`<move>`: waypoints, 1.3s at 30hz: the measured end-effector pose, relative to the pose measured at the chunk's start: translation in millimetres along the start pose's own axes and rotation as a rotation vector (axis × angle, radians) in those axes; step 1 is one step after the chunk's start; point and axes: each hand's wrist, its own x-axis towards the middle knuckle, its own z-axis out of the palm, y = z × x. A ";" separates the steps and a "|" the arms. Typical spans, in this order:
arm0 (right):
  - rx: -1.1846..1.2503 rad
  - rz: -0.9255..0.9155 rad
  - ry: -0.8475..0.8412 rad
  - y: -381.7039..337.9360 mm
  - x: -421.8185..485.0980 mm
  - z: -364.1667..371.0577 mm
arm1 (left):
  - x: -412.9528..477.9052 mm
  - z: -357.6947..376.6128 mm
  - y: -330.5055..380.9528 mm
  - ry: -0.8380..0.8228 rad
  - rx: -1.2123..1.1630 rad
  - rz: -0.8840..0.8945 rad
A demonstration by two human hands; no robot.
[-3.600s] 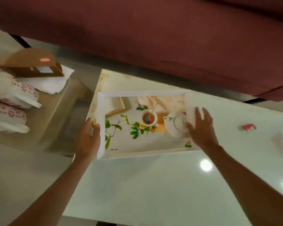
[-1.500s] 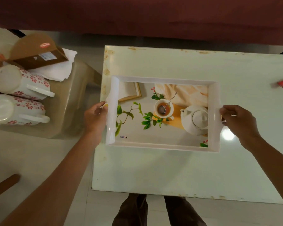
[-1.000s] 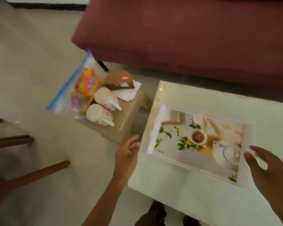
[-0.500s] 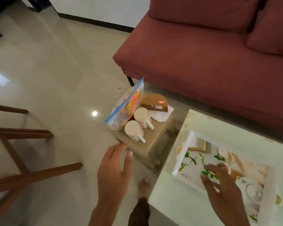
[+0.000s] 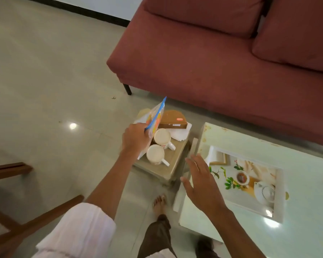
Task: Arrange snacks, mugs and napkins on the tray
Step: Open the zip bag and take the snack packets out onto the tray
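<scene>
**Left hand grips the snack bag on the stool**

My left fingers are closed on the bag's blue zip edge. The bag stands on the low stool, touching two mugs that lie on their sides. It looks light, soft and crinkly (the contents probably crush easily), so I judge the stiffer zip strip the safest hold. My right hand hovers with fingers spread, holding nothing, over the desk edge near the tray.

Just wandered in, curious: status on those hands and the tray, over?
Left hand grips snack bag on stool. Right hand open, over table edge. Two mugs lie beside bag, not yet on tray. Nothing in the way.
</scene>
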 end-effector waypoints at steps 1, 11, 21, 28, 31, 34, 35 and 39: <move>-0.038 -0.018 0.005 -2.3 1.3 1.1 | 2.3 -3.9 -1.1 0.017 -0.027 -0.006; -0.294 -0.151 0.172 -31.6 -9.3 -27.4 | -40.5 -95.9 16.3 0.183 -0.443 -0.068; 0.973 0.154 0.258 -39.7 -66.6 -90.0 | -182.9 -57.1 132.7 0.046 -0.613 -0.018; 0.692 0.270 0.294 50.2 -116.9 -126.6 | -275.4 -3.0 213.7 0.089 -0.153 0.264; 0.631 0.295 0.338 94.4 -139.3 -137.6 | -304.3 17.3 245.9 -0.014 -0.129 0.323; 0.724 0.393 0.309 132.9 -159.7 -152.1 | -323.3 29.5 277.0 -0.120 -0.221 0.237; 0.771 0.411 0.307 143.4 -165.6 -157.4 | -327.4 31.9 286.5 -0.141 -0.333 0.172; 0.882 0.415 0.317 169.3 -182.6 -170.5 | -331.9 42.2 311.6 -0.160 -0.673 -0.097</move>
